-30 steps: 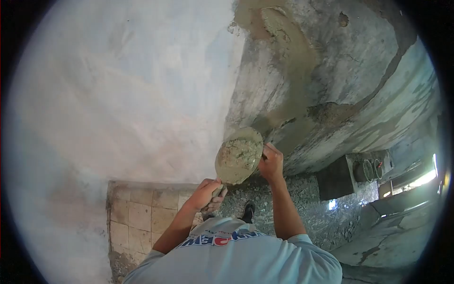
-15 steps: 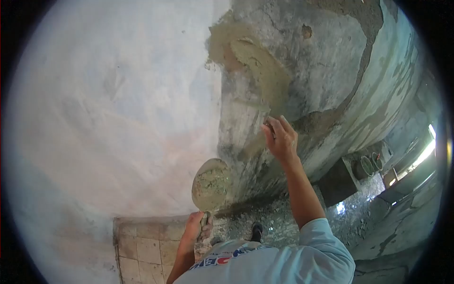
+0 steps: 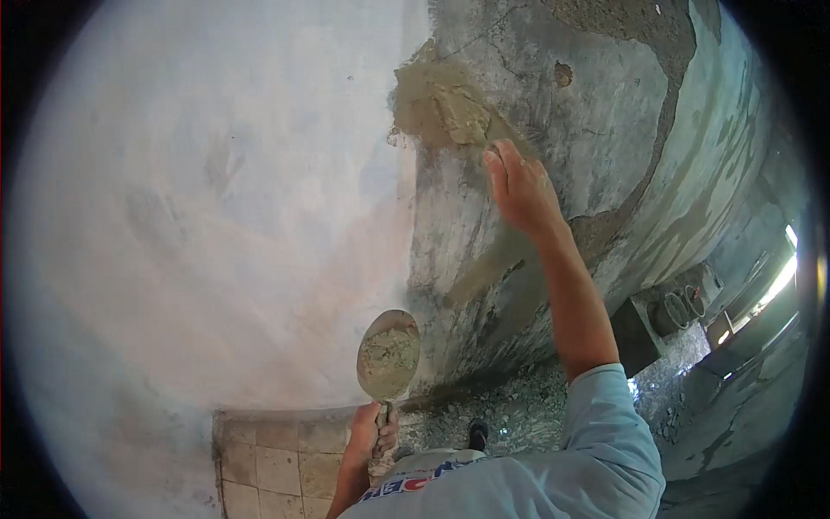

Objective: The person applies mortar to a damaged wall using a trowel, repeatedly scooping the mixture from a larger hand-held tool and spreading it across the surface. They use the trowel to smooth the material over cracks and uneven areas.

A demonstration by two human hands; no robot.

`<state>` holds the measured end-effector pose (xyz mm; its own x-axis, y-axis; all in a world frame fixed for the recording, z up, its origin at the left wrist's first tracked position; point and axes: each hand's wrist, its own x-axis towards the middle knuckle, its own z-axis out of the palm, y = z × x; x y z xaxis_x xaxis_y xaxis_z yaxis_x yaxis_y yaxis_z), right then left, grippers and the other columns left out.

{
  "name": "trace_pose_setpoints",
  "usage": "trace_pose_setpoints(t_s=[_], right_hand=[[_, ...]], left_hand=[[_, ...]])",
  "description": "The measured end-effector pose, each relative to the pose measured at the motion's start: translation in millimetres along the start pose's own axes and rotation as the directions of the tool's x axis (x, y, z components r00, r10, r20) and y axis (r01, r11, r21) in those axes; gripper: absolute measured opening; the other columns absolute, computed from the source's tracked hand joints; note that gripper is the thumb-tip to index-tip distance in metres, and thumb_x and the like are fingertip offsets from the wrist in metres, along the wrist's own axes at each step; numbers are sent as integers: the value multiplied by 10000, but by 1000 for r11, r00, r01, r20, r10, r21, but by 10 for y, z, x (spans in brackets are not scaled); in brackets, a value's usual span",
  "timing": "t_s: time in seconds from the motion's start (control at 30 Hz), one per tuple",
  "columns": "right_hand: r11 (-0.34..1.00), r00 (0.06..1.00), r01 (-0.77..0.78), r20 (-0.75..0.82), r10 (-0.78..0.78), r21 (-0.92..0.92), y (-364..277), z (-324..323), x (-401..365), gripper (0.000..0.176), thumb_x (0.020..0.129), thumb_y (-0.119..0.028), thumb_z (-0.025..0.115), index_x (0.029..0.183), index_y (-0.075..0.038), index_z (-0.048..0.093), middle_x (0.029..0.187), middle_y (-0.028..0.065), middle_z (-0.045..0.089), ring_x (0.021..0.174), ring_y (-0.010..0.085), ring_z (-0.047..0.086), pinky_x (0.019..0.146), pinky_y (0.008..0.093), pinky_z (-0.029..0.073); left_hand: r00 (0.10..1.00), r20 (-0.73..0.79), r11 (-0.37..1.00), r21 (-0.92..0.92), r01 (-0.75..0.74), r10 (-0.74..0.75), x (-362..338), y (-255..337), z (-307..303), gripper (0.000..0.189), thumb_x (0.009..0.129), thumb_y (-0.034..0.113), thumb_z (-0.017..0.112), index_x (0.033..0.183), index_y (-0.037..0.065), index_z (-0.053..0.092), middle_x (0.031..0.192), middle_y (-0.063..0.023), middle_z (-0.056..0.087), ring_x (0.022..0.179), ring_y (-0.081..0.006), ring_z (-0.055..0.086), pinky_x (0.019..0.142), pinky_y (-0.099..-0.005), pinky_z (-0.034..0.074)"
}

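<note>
My left hand [image 3: 372, 430] is closed round the short handle of a round, shallow mortar scoop [image 3: 367, 329]. Wet grey-brown mortar [image 3: 389, 359] lies in its bowl. Higher up, my right hand [image 3: 525, 186] is closed at the wall, gripping what looks like a trowel; its handle is hidden in the fingers and its blade is hard to tell from the mortar. Just above the fingertips, a wet mortar patch [image 3: 432, 99] with a thick raised ridge covers part of the bare grey wall [image 3: 596, 95], beside the white painted wall [image 3: 259, 216].
Brownish tiles [image 3: 277, 467] cover the lower left. Rubble is strewn over the floor [image 3: 527, 402], where a dark shoe [image 3: 478, 434] shows. A dark box-like block [image 3: 634, 337] and coiled wire [image 3: 683, 304] are at the right. A small hole [image 3: 563, 74] marks the wall.
My right hand has moved up the wall to the mortar patch, where the mortar is now bunched into a thicker ridge. My left hand still holds the scoop low down.
</note>
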<state>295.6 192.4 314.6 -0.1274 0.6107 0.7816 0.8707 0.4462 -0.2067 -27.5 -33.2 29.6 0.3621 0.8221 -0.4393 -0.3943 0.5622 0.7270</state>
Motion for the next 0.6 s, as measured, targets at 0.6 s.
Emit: trace_pose_setpoints(t_s=[0.6], right_hand=[[991, 990, -123, -57, 125, 48, 545, 185, -863, 276, 1071, -300, 502, 1175, -48, 541, 767, 273, 630, 710, 489, 636, 614, 537, 472]], left_hand=[[993, 92, 995, -57, 79, -73, 126, -38, 1, 476, 1074, 452, 423, 865, 49, 564, 564, 7, 434, 389, -109, 359, 372, -285, 318]])
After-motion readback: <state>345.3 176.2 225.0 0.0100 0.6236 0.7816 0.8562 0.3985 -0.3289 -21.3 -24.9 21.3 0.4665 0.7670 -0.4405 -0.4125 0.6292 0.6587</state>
